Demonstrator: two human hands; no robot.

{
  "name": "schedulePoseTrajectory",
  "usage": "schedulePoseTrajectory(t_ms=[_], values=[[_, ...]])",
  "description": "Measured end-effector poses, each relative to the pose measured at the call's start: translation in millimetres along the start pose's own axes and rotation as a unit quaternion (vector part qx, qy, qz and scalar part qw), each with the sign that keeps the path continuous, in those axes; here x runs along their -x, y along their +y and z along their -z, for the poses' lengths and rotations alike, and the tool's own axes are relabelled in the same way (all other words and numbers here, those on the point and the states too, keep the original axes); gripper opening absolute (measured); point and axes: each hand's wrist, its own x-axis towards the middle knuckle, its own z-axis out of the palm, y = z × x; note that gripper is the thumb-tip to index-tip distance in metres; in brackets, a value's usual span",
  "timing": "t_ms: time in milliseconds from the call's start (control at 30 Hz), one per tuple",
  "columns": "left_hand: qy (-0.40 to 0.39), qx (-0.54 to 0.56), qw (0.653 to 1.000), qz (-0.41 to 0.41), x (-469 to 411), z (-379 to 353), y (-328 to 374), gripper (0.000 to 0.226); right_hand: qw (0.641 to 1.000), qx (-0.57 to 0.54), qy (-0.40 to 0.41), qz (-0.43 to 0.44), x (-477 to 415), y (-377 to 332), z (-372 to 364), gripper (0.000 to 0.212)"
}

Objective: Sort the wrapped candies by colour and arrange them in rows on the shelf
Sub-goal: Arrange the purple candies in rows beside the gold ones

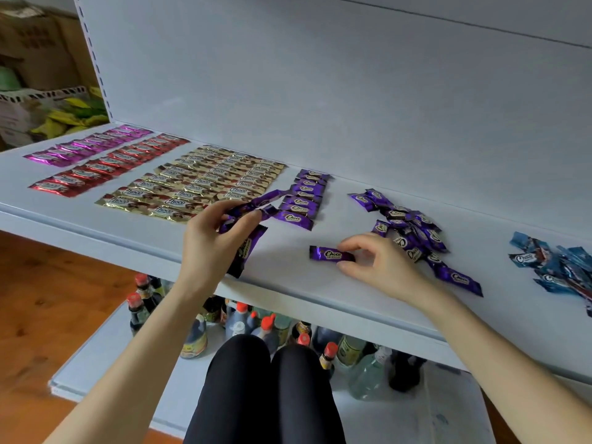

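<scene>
On the white shelf point(288, 277) lie rows of wrapped candies: pink point(89, 144), red point(105, 166), gold point(195, 184) and a short purple row point(304, 197). My left hand point(214, 232) grips several purple candies point(250, 219) just left of that purple row. My right hand point(374, 261) pinches the right end of a single purple candy point(330, 254) lying flat on the shelf. A loose heap of purple candies point(413, 232) sits right behind that hand. A heap of blue candies point(554, 264) lies at the far right.
The shelf's back panel point(320, 75) rises behind the candies. Below the shelf, on a lower board, stand several sauce bottles point(262, 328). My knees point(269, 386) are under the shelf edge. Cardboard boxes and bagged goods point(48, 91) are at the far left.
</scene>
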Motion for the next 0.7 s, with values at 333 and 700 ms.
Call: schedulePoseTrajectory(t_ms=[333, 700], values=[[0.01, 0.013, 1.0, 0.001, -2, 2, -1, 0.014, 0.995, 0.043, 0.038, 0.078, -29, -25, -33, 0.018], [0.032, 0.027, 0.999, 0.008, -8, 6, -5, 0.011, 0.985, 0.093, 0.073, 0.122, -50, -22, -49, 0.019]])
